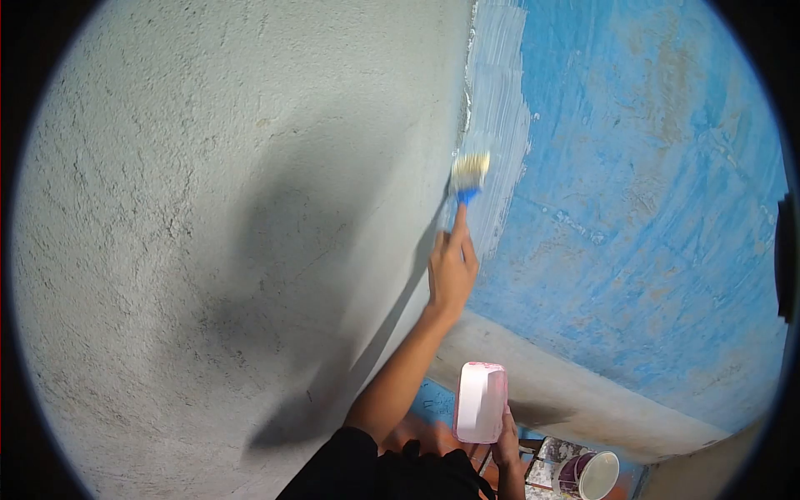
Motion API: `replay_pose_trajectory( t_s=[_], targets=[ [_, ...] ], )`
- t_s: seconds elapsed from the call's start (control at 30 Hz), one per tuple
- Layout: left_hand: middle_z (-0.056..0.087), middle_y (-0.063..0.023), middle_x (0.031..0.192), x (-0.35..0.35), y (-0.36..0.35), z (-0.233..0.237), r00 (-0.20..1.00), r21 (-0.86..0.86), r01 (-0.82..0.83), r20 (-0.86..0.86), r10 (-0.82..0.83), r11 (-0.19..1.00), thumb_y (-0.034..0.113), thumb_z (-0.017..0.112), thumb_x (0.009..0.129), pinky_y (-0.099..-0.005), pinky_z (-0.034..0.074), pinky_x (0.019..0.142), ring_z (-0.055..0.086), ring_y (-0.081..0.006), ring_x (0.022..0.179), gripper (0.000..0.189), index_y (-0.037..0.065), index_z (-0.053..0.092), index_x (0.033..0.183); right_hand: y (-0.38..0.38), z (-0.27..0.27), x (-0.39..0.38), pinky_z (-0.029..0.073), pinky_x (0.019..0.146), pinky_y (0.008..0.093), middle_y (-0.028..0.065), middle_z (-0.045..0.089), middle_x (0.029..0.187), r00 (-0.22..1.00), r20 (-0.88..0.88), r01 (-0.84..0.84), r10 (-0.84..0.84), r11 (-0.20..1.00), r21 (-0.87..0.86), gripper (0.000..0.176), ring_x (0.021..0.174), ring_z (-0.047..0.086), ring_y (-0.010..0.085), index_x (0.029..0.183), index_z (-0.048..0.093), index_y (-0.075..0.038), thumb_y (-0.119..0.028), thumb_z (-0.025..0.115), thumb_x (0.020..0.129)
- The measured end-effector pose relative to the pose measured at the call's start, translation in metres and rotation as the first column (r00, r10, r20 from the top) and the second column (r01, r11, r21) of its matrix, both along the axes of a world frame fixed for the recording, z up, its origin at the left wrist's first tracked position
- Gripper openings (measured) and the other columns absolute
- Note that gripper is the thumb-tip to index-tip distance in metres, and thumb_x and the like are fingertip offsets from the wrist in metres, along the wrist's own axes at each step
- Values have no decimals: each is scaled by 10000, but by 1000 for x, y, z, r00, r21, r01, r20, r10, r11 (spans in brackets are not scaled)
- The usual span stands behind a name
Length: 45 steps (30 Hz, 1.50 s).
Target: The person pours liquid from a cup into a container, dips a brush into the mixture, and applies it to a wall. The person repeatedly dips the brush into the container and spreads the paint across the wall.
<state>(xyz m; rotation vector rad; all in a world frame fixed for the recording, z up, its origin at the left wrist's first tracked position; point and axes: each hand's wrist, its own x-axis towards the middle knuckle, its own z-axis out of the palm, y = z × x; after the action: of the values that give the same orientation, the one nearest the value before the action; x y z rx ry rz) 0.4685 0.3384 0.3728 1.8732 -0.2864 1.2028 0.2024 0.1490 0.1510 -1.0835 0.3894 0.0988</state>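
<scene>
Corner of two walls: rough grey wall left of the brush, worn blue wall to its right. A streaky white strip of paint edges the blue, running above the brush and down past its right side. Large shadow on the grey, left of the brush. Pale ledge at the foot of the blue, below and right of the brush.

Brush: bristles up, just beyond the fingertips of the left hand, slightly blurred; firm contact with the wall cannot be told. Left hand pinches its blue handle, one finger straight along it; grip partly hidden.

Well below the brush, right hand curls at the right side of a pinkish-white tub, thumb along the edge, other fingers hidden. Tub tilted, inside showing.

Farther below and right of the brush: a bucket, near a paint-spotted surface.
</scene>
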Motion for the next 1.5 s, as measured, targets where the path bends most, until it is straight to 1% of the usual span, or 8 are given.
replay_pose_trajectory(
  t_s=[0.27, 0.33, 0.43, 0.6, 0.93, 1.07, 1.23, 1.5],
  targets=[
    [648, -248, 808, -48, 3, -123, 924, -170, 91, -353, -147, 981, 2, 558, 995, -403, 494, 626, 663, -334, 670, 413, 26, 589, 1406, 1, 12, -5, 455, 1085, 351, 133, 547, 1451, 998, -18, 51, -52, 998, -39, 603, 1310, 554, 219, 1516, 423, 34, -419, 406, 1118],
    [681, -248, 852, -61, 8, -102, 941, -188, 112, -295, -165, 976, -23, 570, 968, -445, 530, 658, 688, -396, 722, 445, 24, 589, 1410, 2, 13, -2, 447, 1091, 358, 121, 544, 1457, 999, 7, 47, -46, 998, -35, 605, 1316, 547, 218, 1524, 420, 15, -431, 409, 1115],
    [650, -230, 788, -59, 11, -13, 986, -181, 121, -94, -140, 976, 25, 546, 1020, -367, 467, 600, 619, -237, 622, 370, 11, 606, 1385, -2, 8, -2, 429, 1105, 369, 99, 534, 1474, 1000, 21, 13, -12, 1000, -28, 609, 1332, 530, 217, 1542, 413, -20, -449, 414, 1109],
    [622, -212, 831, -11, 11, 55, 996, -70, 94, 12, -94, 993, 15, 549, 1015, -391, 469, 624, 623, -303, 695, 457, 33, 531, 1471, -4, 1, 0, 423, 1116, 362, 111, 529, 1478, 1000, 4, -5, 5, 998, -57, 608, 1353, 515, 220, 1543, 409, -16, -442, 415, 1109],
    [635, -238, 870, -34, 17, -257, 925, 61, 44, -379, -17, 997, 28, 576, 956, -503, 543, 673, 661, -438, 775, 548, 165, 540, 1485, 6, 19, -10, 455, 1077, 349, 136, 549, 1445, 998, -2, 68, -68, 998, 0, 597, 1302, 558, 228, 1516, 433, 26, -419, 403, 1118],
    [671, -260, 947, -54, 35, -301, 827, 78, 79, -561, -22, 994, 136, 592, 965, -530, 554, 726, 678, -457, 819, 458, 161, 602, 1422, -5, 14, -9, 453, 1076, 348, 137, 562, 1430, 995, -9, 97, -98, 994, -49, 596, 1297, 561, 226, 1505, 448, 23, -427, 404, 1117],
    [699, -269, 975, -49, 47, -254, 667, 194, 176, -744, 28, 965, 235, 598, 966, -551, 550, 765, 688, -461, 878, 378, 169, 676, 1330, -7, 13, -14, 447, 1077, 359, 121, 562, 1428, 992, -36, 121, -123, 991, -54, 614, 1287, 560, 220, 1511, 444, 9, -452, 431, 1105],
    [700, -280, 887, 1, 51, -100, 863, 83, 142, -499, -83, 986, 169, 674, 924, -504, 544, 787, 682, -456, 860, 269, 59, 763, 1153, -4, 11, -12, 444, 1071, 353, 98, 562, 1424, 993, -38, 107, -109, 993, -54, 605, 1281, 555, 202, 1511, 453, -13, -456, 455, 1100]
  ],
)
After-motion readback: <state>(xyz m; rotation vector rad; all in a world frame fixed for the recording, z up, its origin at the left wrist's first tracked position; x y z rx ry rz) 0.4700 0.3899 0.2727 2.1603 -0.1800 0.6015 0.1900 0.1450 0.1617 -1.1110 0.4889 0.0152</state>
